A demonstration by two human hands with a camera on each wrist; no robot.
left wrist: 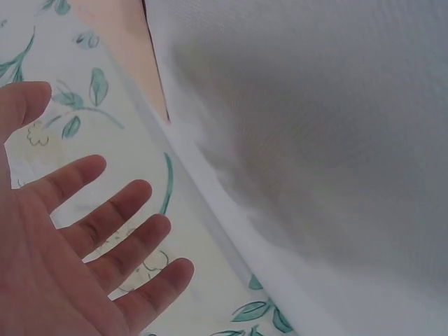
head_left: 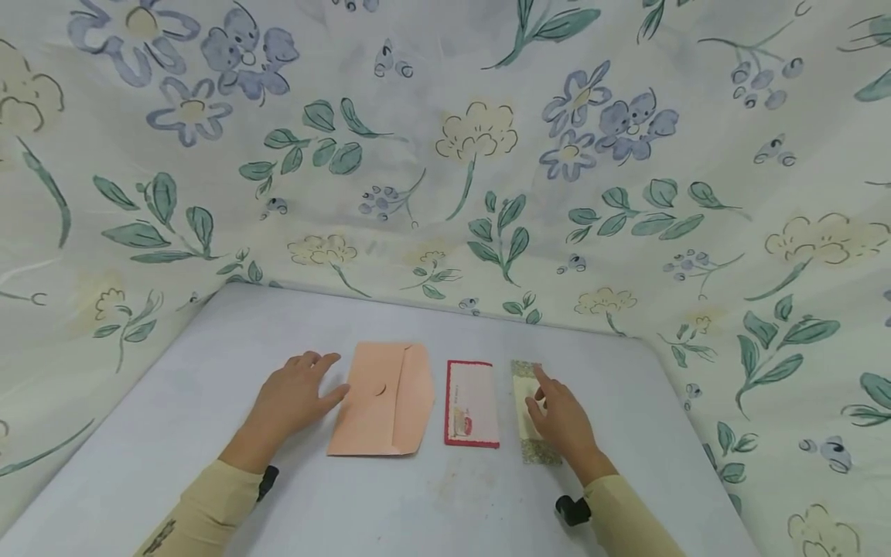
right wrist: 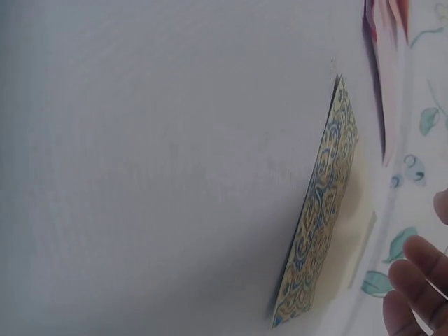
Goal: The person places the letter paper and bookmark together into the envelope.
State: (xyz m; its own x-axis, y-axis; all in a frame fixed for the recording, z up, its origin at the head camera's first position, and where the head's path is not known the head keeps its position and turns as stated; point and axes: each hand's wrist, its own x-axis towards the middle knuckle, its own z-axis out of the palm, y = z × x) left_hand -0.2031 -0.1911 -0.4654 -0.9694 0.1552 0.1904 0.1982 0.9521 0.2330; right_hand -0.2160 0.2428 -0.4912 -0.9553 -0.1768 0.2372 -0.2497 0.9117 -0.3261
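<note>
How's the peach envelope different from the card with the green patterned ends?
The peach envelope is plain peach, but the patterned card is cream in the middle with patterned ends. The peach envelope is wide; the patterned card is narrow. The peach envelope has a flap spread out on its right side, while the patterned card shows none. Both lie on the white table.

I wore tan sleeves point(head_left: 216, 499), leaving my left grip point(head_left: 292, 398) and right grip point(head_left: 567, 425) bare.
My left sleeve point(head_left: 202, 510) was softly creased and carried a dark, mottled marking point(head_left: 160, 536); my right sleeve point(head_left: 629, 514) looked plainer. A small black device point(head_left: 267, 483) showed beside the left cuff point(head_left: 240, 473), and a second black device point(head_left: 573, 510), rounded at its end, beside the right cuff point(head_left: 604, 486).
</note>
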